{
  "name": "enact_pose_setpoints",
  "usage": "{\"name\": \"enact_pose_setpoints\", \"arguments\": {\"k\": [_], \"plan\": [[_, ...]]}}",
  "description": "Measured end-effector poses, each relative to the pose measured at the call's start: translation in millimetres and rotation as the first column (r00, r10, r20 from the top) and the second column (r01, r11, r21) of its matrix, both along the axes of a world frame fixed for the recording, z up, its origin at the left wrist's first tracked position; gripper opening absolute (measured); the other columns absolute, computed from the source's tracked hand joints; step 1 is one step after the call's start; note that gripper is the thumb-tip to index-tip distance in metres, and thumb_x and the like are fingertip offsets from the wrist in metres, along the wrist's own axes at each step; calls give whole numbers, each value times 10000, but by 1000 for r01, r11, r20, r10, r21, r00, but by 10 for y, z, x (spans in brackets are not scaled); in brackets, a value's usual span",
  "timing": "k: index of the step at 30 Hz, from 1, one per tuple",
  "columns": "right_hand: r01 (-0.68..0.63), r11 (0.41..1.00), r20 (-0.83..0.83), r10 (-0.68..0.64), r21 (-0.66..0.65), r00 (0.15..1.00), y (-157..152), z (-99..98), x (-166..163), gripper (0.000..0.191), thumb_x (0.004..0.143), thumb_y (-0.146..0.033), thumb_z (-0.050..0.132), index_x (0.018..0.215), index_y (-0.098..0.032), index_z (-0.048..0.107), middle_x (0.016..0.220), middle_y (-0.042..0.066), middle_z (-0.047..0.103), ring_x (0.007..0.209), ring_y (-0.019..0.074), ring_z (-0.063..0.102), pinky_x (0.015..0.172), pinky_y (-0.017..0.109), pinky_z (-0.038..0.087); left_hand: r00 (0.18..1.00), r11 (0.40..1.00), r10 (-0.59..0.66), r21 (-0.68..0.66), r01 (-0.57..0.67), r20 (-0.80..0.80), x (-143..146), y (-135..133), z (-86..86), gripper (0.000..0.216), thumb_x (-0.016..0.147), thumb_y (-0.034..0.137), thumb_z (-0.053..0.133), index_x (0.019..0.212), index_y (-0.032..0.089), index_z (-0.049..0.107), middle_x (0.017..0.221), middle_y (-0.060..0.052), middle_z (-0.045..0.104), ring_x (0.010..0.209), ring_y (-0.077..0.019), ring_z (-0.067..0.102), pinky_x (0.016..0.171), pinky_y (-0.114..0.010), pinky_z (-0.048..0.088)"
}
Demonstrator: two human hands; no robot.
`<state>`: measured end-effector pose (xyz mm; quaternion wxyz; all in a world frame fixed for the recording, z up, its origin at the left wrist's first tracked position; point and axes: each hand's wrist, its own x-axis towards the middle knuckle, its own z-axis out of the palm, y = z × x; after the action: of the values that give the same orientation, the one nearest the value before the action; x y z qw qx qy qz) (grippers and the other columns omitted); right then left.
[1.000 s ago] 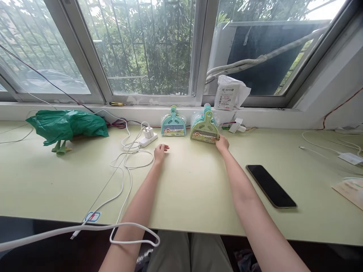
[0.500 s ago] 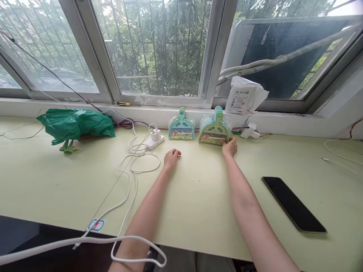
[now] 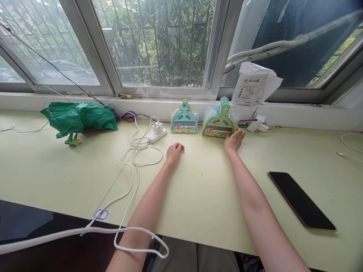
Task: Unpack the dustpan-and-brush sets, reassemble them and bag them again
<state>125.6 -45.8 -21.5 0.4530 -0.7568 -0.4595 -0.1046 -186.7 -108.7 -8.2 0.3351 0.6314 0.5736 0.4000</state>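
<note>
Hands both stretched out over the pale green surface [image 3: 198,189] here, arms reaching toward the window side. The right hand [image 3: 235,140] is at the lower right corner of a stack of little dustpan sets [image 3: 219,122]. They're green in front with more colours peeking out behind, wrapped in clear plastic and standing up against the ledge under the window. Its grip looks spread and loose, with the fingers laid flat against the corner of the stack, touching it but not pinching anything as far as I can see. The left hand [image 3: 174,151] is resting on the surface a bit closer in, knuckles up, grip softly curled and holding nothing. It's just in front of a single teal dustpan set [image 3: 184,121], which stands right beside the stack on its left, and the hand isn't touching it. Left of that sits a white charger block [image 3: 157,132] with white cables [image 3: 133,166] looping over the surface and off the near edge. Further left there's a crumpled green plastic bag [image 3: 79,118]. A dark phone [image 3: 301,199] lies face up off to the right, well apart from both hands. Up on the sill behind the stack there's a white labelled packet [image 3: 253,88] leaning on the window frame.
</note>
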Motion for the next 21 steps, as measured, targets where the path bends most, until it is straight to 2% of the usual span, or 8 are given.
{"name": "enact_pose_setpoints", "arguments": {"k": [4, 6, 8, 10, 12, 15, 17, 21], "plan": [[-59, 997, 199, 49, 49, 979, -111, 50, -104, 391, 910, -162, 372, 1295, -116, 423, 1369, 222, 415, 1306, 326, 358, 1004, 493, 356, 1000, 1000, -2, 17, 3, -9, -1, 15, -20, 296, 846, 324, 399, 781, 224, 669, 901, -31, 738, 899, -189, 649, 837, -313, 445], [-205, 978, 321, 201, -21, 926, -164, 77, -205, 372, 923, -139, 329, 1267, -136, 468, 1357, 209, 444, 1296, 318, 373, 1019, 499, 325, 1000, 1000, -4, 24, 4, -3, -1, 22, -29, 295, 847, 321, 399, 781, 222, 669, 902, -32, 738, 894, -186, 653, 840, -310, 449], [-413, 894, 434, 445, -172, 783, -207, 100, -378, 353, 920, -126, 340, 1220, -165, 521, 1318, 187, 495, 1265, 310, 408, 1029, 492, 310, 1000, 1000, -4, 22, 4, 5, 0, 25, -30, 293, 847, 318, 401, 781, 221, 669, 902, -32, 739, 893, -183, 658, 840, -306, 454], [-572, 749, 481, 658, -334, 580, -226, 109, -637, 360, 908, -107, 357, 1203, -193, 544, 1298, 161, 529, 1240, 300, 435, 1033, 482, 313, 1000, 1000, -4, 17, 4, 8, 1, 24, -27, 293, 847, 313, 401, 780, 218, 670, 896, -33, 740, 893, -182, 662, 839, -304, 459], [-647, 665, 467, 737, -372, 489, -208, 97, -960, 397, 882, -71, 358, 1215, -192, 538, 1320, 150, 521, 1260, 290, 427, 1046, 475, 321, 1000, 1000, -9, 19, 9, 19, 2, 25, -24, 293, 851, 312, 404, 781, 214, 671, 891, -36, 739, 886, -180, 666, 846, -303, 465], [-663, 702, 309, 711, -259, 632, -96, 44, -1448, 430, 872, -121, 428, 1299, -142, 479, 1404, 176, 438, 1334, 290, 371, 1106, 475, 314, 999, 999, -15, 29, 13, 44, 5, 39, -34, 286, 858, 300, 410, 778, 209, 668, 888, -39, 739, 871, -174, 679, 870, -304, 474], [-629, 750, 183, 660, -204, 728, 24, 9, -1699, 542, 844, -119, 481, 1380, -100, 404, 1501, 208, 304, 1424, 299, 261, 1159, 490, 263, 999, 999, -12, 36, 11, 45, 4, 54, -49, 279, 863, 288, 413, 772, 208, 665, 883, -40, 740, 870, -174, 683, 879, -308, 478], [-669, 722, 202, 691, -175, 694, 289, -4, -1942, 643, 843, 18, 337, 1415, -265, 413, 1576, 70, 258, 1509, 202, 112, 1216, 508, 127, 999, 999, -16, 48, 14, 38, -2, 69, -76, 273, 873, 288, 413, 786, 212, 660, 874, -34, 741, 864, -173, 684, 865, -306, 485]]}}
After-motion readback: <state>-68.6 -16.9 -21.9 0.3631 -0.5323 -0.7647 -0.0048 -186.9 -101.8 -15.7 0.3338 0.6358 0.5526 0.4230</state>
